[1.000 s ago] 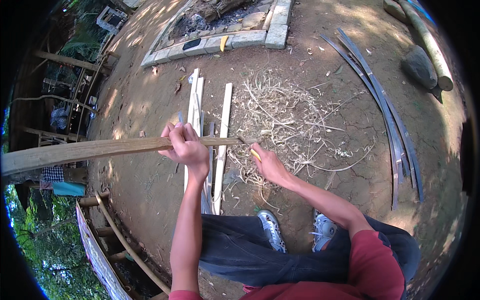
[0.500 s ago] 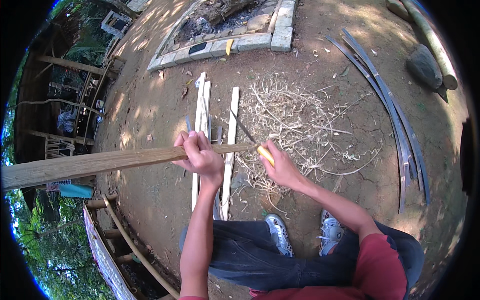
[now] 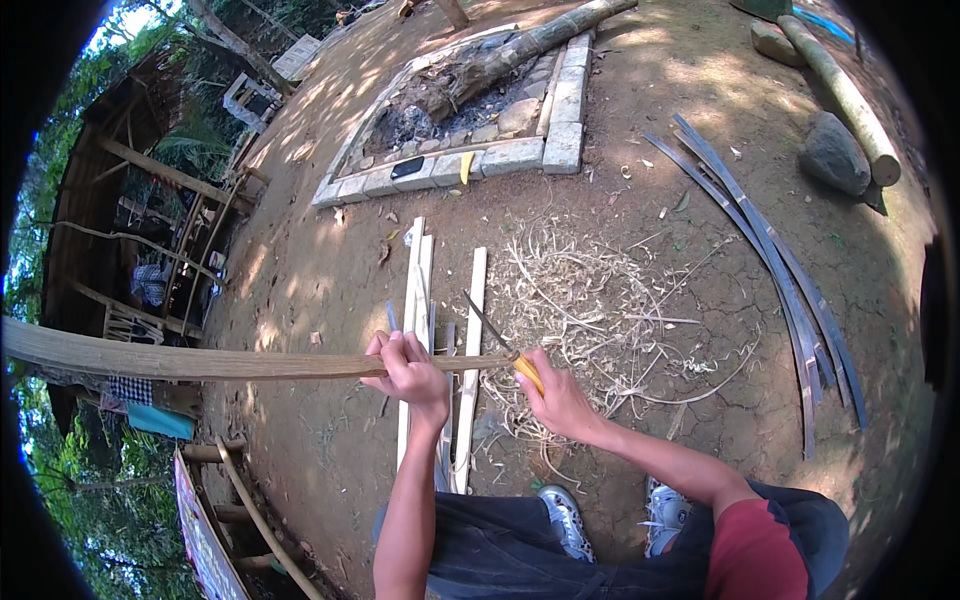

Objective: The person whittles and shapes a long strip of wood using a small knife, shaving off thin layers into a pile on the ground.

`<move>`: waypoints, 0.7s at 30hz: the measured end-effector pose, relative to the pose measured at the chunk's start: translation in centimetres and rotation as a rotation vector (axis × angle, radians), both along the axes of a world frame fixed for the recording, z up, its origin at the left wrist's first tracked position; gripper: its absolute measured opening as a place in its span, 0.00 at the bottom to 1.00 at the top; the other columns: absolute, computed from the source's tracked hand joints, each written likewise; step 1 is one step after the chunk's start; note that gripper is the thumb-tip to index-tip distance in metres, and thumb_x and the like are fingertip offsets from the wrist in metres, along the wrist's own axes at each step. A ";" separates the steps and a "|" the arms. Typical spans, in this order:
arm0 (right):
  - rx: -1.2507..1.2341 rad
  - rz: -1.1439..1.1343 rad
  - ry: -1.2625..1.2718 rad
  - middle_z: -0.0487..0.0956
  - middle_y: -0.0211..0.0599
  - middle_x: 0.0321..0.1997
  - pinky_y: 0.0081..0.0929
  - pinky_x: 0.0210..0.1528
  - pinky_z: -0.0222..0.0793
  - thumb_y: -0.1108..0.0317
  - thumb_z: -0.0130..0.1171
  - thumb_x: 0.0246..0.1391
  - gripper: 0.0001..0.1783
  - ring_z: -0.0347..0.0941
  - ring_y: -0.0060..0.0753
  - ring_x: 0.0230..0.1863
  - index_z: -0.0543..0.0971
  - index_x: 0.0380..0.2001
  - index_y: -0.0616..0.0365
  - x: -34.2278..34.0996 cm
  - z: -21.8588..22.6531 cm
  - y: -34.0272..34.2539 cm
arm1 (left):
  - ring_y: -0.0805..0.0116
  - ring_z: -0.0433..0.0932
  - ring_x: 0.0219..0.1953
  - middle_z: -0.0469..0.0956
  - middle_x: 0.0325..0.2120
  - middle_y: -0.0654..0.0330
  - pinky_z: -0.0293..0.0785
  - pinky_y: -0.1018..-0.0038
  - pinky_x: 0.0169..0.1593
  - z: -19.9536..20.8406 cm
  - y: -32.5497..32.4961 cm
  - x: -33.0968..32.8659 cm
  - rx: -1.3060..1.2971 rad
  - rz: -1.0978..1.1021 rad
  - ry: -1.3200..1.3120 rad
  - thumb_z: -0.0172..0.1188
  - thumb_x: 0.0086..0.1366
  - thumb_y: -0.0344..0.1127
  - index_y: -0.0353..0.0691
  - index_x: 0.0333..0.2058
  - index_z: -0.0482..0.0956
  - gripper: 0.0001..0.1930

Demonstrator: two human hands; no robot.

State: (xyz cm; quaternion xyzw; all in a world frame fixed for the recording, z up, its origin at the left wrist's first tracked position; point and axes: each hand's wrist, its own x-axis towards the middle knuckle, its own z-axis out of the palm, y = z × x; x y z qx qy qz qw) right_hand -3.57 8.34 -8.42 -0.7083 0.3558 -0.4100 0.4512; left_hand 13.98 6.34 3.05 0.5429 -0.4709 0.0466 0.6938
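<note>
My left hand [image 3: 412,380] is wrapped round a long brown wooden pole [image 3: 230,362] near its right end. The pole runs out level to the left edge of the view. In my right hand [image 3: 560,403] is a knife [image 3: 526,372] with a yellow handle. Its dark narrow blade points up and to the left, and its base is at the pole's right tip. Whether the edge bites into the wood I cannot tell. Below my hands, pale wooden strips [image 3: 468,375] lie on the ground, partly hidden by my left hand and the pole.
Curly wood shavings [image 3: 590,310] cover the dirt ahead. Long dark strips [image 3: 775,240] lie at the right, near a grey rock [image 3: 834,155] and a log [image 3: 845,95]. Ahead is a stone-edged fire pit [image 3: 510,157] with a black phone-like object [image 3: 408,167] on its border. A wooden shelter [image 3: 150,180] stands left.
The view has tilted up, showing more of the fire pit. The pole now sits more level. Both hands keep their grips, with the knife still at the pole's right end.
</note>
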 end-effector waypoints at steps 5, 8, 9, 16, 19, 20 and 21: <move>0.209 0.092 0.235 0.73 0.47 0.16 0.38 0.11 0.63 0.70 0.47 0.64 0.14 0.71 0.41 0.12 0.59 0.47 0.65 -0.9 -7.2 2.2 | 0.79 0.48 0.14 0.50 0.16 0.67 0.47 0.78 0.16 1.0 -0.7 -1.2 -0.012 -0.076 0.125 0.44 0.63 0.24 0.40 0.23 0.52 0.12; 0.233 0.098 0.141 0.70 0.42 0.15 0.37 0.13 0.61 0.70 0.46 0.64 0.15 0.68 0.40 0.11 0.58 0.49 0.65 -0.4 -3.7 2.3 | 0.80 0.48 0.15 0.50 0.17 0.67 0.48 0.79 0.17 1.5 0.6 -1.7 0.008 -0.137 0.264 0.44 0.63 0.24 0.40 0.23 0.53 0.11; 0.231 0.087 0.138 0.71 0.44 0.16 0.39 0.15 0.62 0.69 0.46 0.65 0.16 0.69 0.43 0.13 0.58 0.50 0.65 -1.1 -1.0 1.7 | 0.81 0.49 0.17 0.52 0.19 0.67 0.49 0.80 0.18 1.8 0.8 -2.6 0.012 -0.145 0.386 0.43 0.64 0.24 0.39 0.24 0.54 0.11; -0.120 -0.107 -0.056 0.71 0.44 0.16 0.37 0.15 0.64 0.73 0.47 0.63 0.12 0.69 0.40 0.13 0.61 0.47 0.63 0.6 -2.7 1.7 | 0.80 0.52 0.20 0.56 0.26 0.64 0.53 0.81 0.20 1.6 0.7 -2.3 -0.014 -0.177 0.420 0.43 0.65 0.23 0.35 0.28 0.58 0.06; 0.134 0.094 0.135 0.72 0.42 0.16 0.32 0.10 0.61 0.75 0.45 0.62 0.11 0.68 0.36 0.11 0.61 0.46 0.61 -0.8 -7.5 2.3 | 0.80 0.52 0.17 0.55 0.23 0.64 0.52 0.79 0.17 0.1 0.2 -1.2 0.032 0.021 -0.090 0.42 0.64 0.22 0.35 0.26 0.57 0.07; 0.142 0.071 0.044 0.72 0.42 0.15 0.31 0.09 0.60 0.74 0.45 0.63 0.10 0.68 0.35 0.11 0.61 0.46 0.61 -0.8 -7.3 1.6 | 0.79 0.51 0.15 0.54 0.21 0.65 0.51 0.78 0.16 0.7 0.0 -1.9 0.015 -0.130 0.145 0.43 0.63 0.22 0.37 0.24 0.56 0.09; 0.215 0.045 0.041 0.71 0.41 0.15 0.33 0.10 0.59 0.72 0.46 0.63 0.10 0.68 0.36 0.11 0.61 0.46 0.61 -1.1 -4.4 1.1 | 0.79 0.50 0.13 0.53 0.18 0.66 0.49 0.78 0.15 2.0 0.2 -2.9 -0.022 -0.244 0.395 0.43 0.62 0.23 0.39 0.22 0.55 0.11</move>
